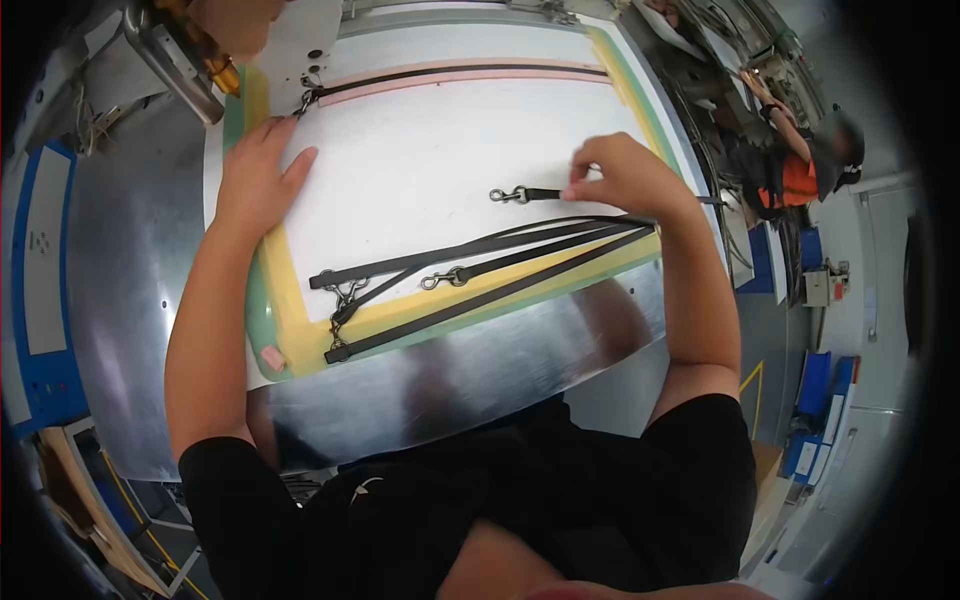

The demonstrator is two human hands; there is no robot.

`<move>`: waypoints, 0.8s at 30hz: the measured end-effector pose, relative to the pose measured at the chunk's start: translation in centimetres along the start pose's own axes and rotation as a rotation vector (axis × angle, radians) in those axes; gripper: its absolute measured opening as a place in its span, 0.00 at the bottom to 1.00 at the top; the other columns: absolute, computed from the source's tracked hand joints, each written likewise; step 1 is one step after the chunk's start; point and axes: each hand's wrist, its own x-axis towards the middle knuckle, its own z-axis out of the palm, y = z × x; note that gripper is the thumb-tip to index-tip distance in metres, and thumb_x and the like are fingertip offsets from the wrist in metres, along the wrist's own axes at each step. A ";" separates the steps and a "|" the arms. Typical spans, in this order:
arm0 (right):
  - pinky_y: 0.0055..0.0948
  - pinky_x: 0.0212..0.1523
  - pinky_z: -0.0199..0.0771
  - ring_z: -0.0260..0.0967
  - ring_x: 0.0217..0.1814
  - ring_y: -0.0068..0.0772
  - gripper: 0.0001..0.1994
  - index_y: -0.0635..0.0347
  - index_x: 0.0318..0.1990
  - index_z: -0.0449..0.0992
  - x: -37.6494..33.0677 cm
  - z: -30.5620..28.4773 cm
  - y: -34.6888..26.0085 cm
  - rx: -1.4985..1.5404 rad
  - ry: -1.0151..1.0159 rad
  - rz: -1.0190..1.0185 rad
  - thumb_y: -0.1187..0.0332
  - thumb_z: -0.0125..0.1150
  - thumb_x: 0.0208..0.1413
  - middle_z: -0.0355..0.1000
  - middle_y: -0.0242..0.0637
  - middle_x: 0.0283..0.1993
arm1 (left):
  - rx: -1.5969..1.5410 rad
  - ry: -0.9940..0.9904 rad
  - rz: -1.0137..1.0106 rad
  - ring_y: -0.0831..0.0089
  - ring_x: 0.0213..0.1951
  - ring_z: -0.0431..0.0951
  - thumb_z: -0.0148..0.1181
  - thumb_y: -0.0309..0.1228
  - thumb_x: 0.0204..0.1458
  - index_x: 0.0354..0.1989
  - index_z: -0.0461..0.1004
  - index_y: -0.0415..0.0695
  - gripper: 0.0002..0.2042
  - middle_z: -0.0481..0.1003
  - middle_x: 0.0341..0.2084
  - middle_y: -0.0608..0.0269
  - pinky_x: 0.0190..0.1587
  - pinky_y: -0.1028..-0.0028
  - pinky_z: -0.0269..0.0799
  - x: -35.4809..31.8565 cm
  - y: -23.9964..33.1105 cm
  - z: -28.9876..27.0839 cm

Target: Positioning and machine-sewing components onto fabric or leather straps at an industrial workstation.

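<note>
Between the thumb and fingers of my right hand (620, 175) is pinched a black strap (544, 194), and a metal snap hook (508, 195) at its end points left. My left hand (262, 175) lies palm down at the board's left edge, thumb apart. Its fingertips reach a metal clip (306, 100) at the left end of another black strap (450, 71), which lies straight along a pink strip. Nearer to me, several black straps (440, 252) run side by side, bunched at the right under my right forearm. Among them lies a loose-looking snap hook (443, 278).
The white board (420, 160) has yellow and green tape borders on a shiny metal table (450, 390). A machine arm with an amber part (212, 60) stands at the far left. A small pink block (272, 357) sits at the near-left corner. A co-worker in orange (795, 183) works at the right.
</note>
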 end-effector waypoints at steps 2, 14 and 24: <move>0.41 0.51 0.74 0.75 0.50 0.50 0.14 0.63 0.42 0.81 0.6 1.1 -0.3 0.099 0.339 -0.272 0.67 0.77 0.51 0.79 0.45 0.44 | 0.060 0.051 0.044 0.48 0.61 0.75 0.66 0.41 0.60 0.62 0.76 0.38 0.25 0.76 0.61 0.46 0.66 0.55 0.68 0.1 0.3 -0.3; 0.47 0.47 0.76 0.77 0.45 0.56 0.10 0.61 0.42 0.78 5.3 -1.1 -14.6 0.223 0.440 -0.636 0.66 0.70 0.59 0.80 0.46 0.41 | 0.090 0.083 0.139 0.45 0.59 0.76 0.65 0.46 0.60 0.62 0.77 0.43 0.26 0.76 0.59 0.45 0.64 0.53 0.70 1.9 -0.1 -1.3; 0.44 0.43 0.76 0.77 0.41 0.53 0.10 0.64 0.39 0.80 14.5 -4.0 -15.1 0.134 0.618 -0.535 0.65 0.68 0.60 0.80 0.47 0.38 | 0.187 -0.049 0.086 0.48 0.75 0.60 0.56 0.61 0.63 0.75 0.67 0.49 0.38 0.64 0.72 0.42 0.76 0.50 0.52 4.6 2.2 0.4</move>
